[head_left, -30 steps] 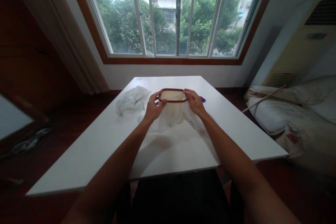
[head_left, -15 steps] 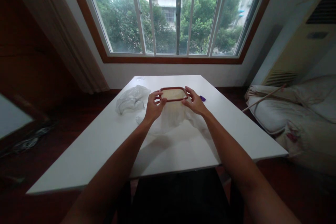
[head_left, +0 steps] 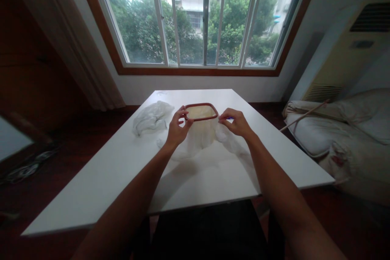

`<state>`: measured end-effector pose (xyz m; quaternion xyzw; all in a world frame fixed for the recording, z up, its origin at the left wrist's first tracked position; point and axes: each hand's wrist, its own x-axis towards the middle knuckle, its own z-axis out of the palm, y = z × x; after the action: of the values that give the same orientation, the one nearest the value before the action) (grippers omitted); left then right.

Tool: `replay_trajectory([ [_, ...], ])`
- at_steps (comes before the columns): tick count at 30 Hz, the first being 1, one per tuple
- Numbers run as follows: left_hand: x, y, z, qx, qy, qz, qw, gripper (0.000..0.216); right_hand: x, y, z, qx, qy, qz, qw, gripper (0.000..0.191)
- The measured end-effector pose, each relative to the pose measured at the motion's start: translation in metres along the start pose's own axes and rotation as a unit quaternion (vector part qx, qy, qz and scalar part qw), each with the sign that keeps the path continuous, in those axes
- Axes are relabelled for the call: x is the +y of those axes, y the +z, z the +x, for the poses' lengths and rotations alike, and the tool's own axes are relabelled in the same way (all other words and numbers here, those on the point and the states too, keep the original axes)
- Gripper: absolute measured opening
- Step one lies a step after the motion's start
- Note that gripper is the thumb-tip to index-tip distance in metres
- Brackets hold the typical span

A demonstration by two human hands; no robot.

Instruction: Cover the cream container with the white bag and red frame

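Note:
My left hand point(head_left: 179, 126) grips the left end of a reddish-brown embroidery hoop point(head_left: 205, 119), thumb at the near edge and fingers at the far side. The hoop is a rounded rectangle, held above the table, with thin whitish fabric point(head_left: 201, 111) across it. More of this sheer fabric hangs below and spreads over the tabletop. At the hoop's right end, just off the frame, my right hand point(head_left: 234, 122) is closed in a pinch, seemingly on the fabric's edge. A small purple item shows partly behind those fingers.
A crumpled translucent plastic bag point(head_left: 153, 117) lies left on the white table point(head_left: 88, 189). Beyond the table is a window point(head_left: 195, 20). White bundles point(head_left: 329, 126) with a thin stick point(head_left: 304, 115) stand on the right, near a floor-standing air conditioner point(head_left: 341, 53).
My right hand has let go of the hoop's right end and shifted slightly right, its fingers now pinched together. The left hand keeps its hold, and the hoop tilts a little.

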<state>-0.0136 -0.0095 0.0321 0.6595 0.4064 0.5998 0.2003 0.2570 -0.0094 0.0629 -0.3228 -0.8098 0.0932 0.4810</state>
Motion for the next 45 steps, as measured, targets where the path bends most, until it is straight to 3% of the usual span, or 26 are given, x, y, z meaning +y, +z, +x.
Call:
replay_trajectory([
  [4,0.001,0.0,-0.002,0.006,0.006,0.005,1.0,0.041,-0.004,-0.009,0.0,-0.019,0.008,0.022,1.0,0.006],
  [7,0.0,0.0,-0.002,0.008,0.004,0.007,1.0,0.042,-0.001,-0.014,-0.002,-0.073,0.018,0.035,0.997,0.005],
  [10,-0.002,0.0,-0.002,0.008,0.004,0.008,1.0,0.043,0.007,-0.011,-0.004,-0.136,0.038,0.017,0.99,0.008],
  [15,-0.005,0.002,-0.002,0.01,0.012,0.009,1.0,0.042,0.022,0.0,-0.007,-0.173,0.052,-0.024,0.983,0.01],
  [17,-0.005,0.002,-0.001,0.007,0.013,0.01,1.0,0.041,0.026,0.001,-0.007,-0.141,0.057,-0.03,0.988,0.012],
  [21,-0.006,0.003,0.0,-0.002,0.018,0.009,1.0,0.041,0.024,-0.001,-0.002,0.114,0.089,-0.002,0.989,0.026],
  [23,-0.005,0.003,0.0,-0.003,0.018,0.01,1.0,0.04,0.019,0.003,0.002,0.171,0.089,0.054,0.98,0.029],
  [26,-0.005,0.002,0.001,-0.008,0.016,0.018,1.0,0.04,0.011,0.018,0.008,0.143,0.093,0.114,0.979,0.037],
  [32,-0.005,0.003,0.004,-0.016,0.008,-0.007,1.0,0.042,0.008,0.046,0.011,0.103,0.115,0.118,0.981,0.052],
  [45,-0.003,0.007,0.007,-0.001,-0.006,-0.021,1.0,0.036,0.016,0.053,0.011,0.125,0.088,0.095,0.984,0.051],
])
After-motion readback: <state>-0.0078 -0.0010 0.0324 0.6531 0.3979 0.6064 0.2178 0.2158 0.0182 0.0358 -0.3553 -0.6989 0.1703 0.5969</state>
